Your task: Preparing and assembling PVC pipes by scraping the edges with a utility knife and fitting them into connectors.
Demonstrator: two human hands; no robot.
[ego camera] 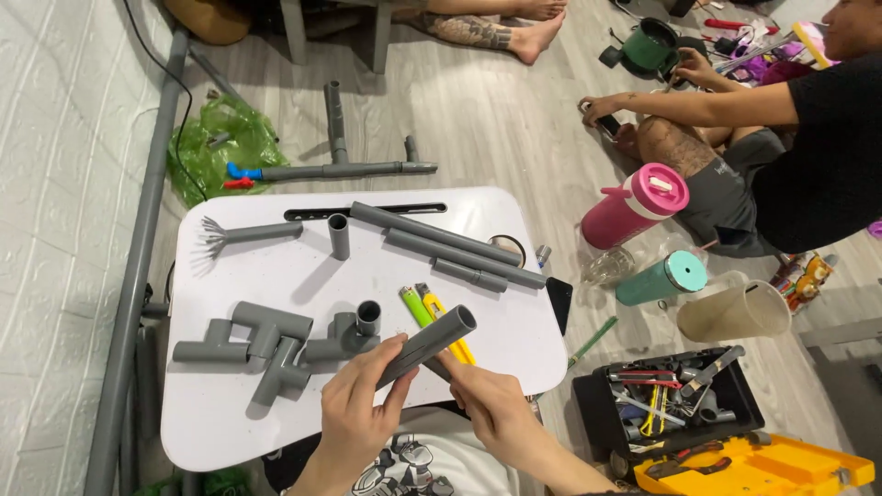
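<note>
My left hand [356, 409] grips a short grey pipe piece [432, 342] near its lower end, holding it slanted above the small white table [276, 413]. My right hand [487, 402] touches the same pipe from below and right, its fingers closed around the lower part. Just beyond the pipe lie a green lighter [413, 306] and a yellow lighter [439, 309]. To the left on the table sit joined grey pipe fittings [276, 344] with an upright socket [368, 317].
Longer grey pipes [450, 246] and an upright stub [339, 235] lie at the table's far side. An open toolbox [671, 404] with a yellow lid sits right. A pink bottle [634, 207], a teal cup [663, 278] and a seated person [781, 156] are beyond.
</note>
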